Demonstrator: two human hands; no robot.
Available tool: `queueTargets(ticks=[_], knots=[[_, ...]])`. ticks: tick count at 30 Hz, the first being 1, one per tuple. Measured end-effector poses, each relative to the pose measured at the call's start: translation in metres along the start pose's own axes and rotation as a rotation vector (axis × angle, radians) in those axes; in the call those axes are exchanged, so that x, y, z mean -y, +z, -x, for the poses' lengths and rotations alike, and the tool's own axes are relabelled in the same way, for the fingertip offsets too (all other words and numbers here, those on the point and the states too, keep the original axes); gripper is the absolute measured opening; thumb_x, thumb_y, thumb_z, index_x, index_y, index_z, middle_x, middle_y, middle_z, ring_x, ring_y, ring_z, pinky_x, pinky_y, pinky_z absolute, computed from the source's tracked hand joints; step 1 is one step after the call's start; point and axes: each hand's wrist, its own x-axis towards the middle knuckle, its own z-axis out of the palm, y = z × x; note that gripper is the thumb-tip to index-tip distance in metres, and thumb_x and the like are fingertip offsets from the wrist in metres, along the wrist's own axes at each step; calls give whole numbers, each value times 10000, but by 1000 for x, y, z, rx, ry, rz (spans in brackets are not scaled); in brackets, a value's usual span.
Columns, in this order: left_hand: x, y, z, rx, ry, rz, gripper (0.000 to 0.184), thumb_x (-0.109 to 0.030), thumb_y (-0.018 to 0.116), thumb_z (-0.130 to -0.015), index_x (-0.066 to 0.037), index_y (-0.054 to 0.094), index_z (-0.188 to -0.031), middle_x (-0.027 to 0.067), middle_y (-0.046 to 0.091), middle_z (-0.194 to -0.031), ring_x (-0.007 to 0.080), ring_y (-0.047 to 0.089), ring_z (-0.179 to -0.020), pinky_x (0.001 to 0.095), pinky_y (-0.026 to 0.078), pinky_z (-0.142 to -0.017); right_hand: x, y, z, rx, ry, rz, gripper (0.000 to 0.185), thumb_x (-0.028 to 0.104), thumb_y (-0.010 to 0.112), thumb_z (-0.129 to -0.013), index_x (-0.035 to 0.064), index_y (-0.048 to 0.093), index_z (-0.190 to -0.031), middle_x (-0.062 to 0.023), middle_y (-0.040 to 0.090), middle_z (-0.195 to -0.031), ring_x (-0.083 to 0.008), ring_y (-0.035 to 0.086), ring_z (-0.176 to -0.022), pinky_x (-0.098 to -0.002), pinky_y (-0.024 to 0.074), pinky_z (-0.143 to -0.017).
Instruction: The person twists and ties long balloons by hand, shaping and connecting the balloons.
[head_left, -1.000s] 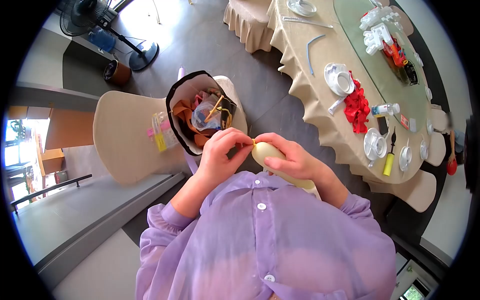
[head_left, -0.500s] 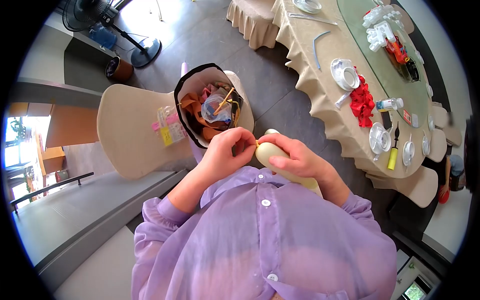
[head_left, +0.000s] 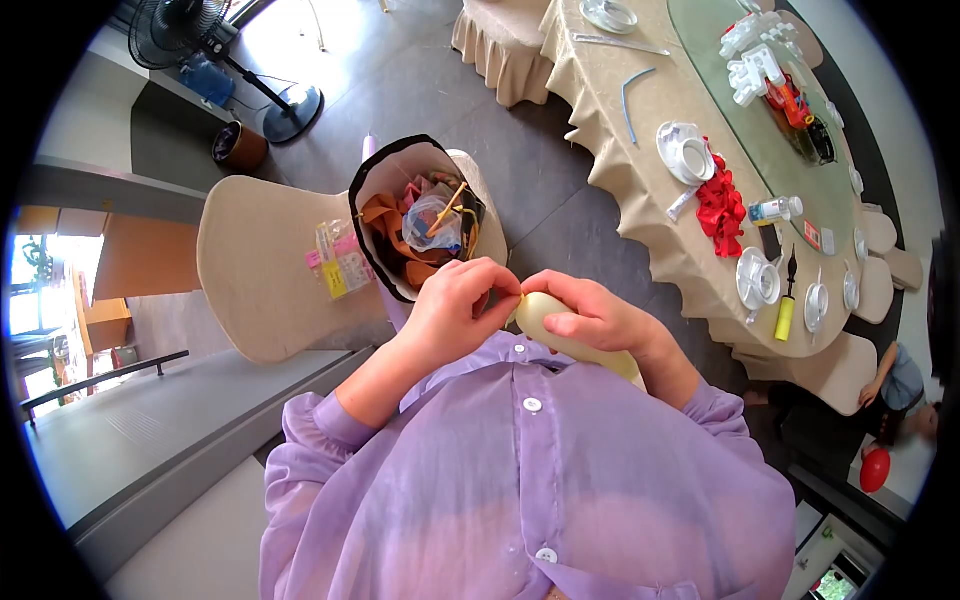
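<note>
A pale yellow balloon (head_left: 545,318), long and inflated, lies across the front of my body. My right hand (head_left: 590,315) is wrapped round its near-neck end, thumb on top and fingers behind. At the balloon's neck, my left hand (head_left: 465,305) is closed, thumb and fingertips pinching the small yellow end. The two hands' fingertips nearly meet there. Just beyond my left hand stands an open bag (head_left: 385,165) on a chair, holding orange and pink pieces and a clear plastic bag.
A clothed table (head_left: 640,190) at the right bears red balloons (head_left: 720,210), white rolls and a yellow pump (head_left: 785,318). Packets (head_left: 342,262) lie on the chair (head_left: 245,265) at left. A fan (head_left: 292,112) stands behind. At far right is a person (head_left: 900,385) near a red balloon (head_left: 875,470).
The person at far right has come further into view with the red balloon. My hands stay at the balloon's neck, having shifted slightly. The view has turned a little.
</note>
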Motion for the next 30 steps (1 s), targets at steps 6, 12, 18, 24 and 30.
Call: queueTargets(ticks=[6,12,18,24,30], knots=[[1,1,-3,17,130,-56,121,-49,644,-713,-75,578,-812,4,520,-681,145,463,-573,283,378,-602,-4,0,-1,16,-10,27,435,282,496,-843,18,461,-1186,-107,580,-984,-184,558,-916,-308,438,-815],[3,-1,-2,62,69,-26,127,-50,640,-712,-64,566,-814,6,520,-686,137,460,-572,270,382,-588,-3,-1,-1,6,-36,25,448,286,514,-825,18,467,-1181,-114,587,-983,-194,565,-908,-313,444,-813],[1,-5,-6,149,-128,176,113,-17,614,-739,-20,562,-839,7,539,-717,80,500,-634,223,422,-586,-6,-6,2,-48,-22,14,454,268,538,-791,37,482,-1178,-110,591,-988,-199,571,-922,-314,445,-827],[9,4,-9,200,-257,275,84,-38,600,-772,-18,568,-847,-19,543,-731,47,486,-673,210,421,-617,-8,1,5,-266,-196,201,422,217,601,-726,29,548,-1101,-115,586,-1040,-252,565,-980,-341,435,-881],[13,26,-17,130,-241,96,113,-49,634,-734,-6,579,-824,12,578,-659,65,519,-596,223,437,-560,-13,30,-1,-738,-277,839,149,176,649,-713,79,554,-776,-75,542,-807,-262,549,-778,-369,427,-721]])
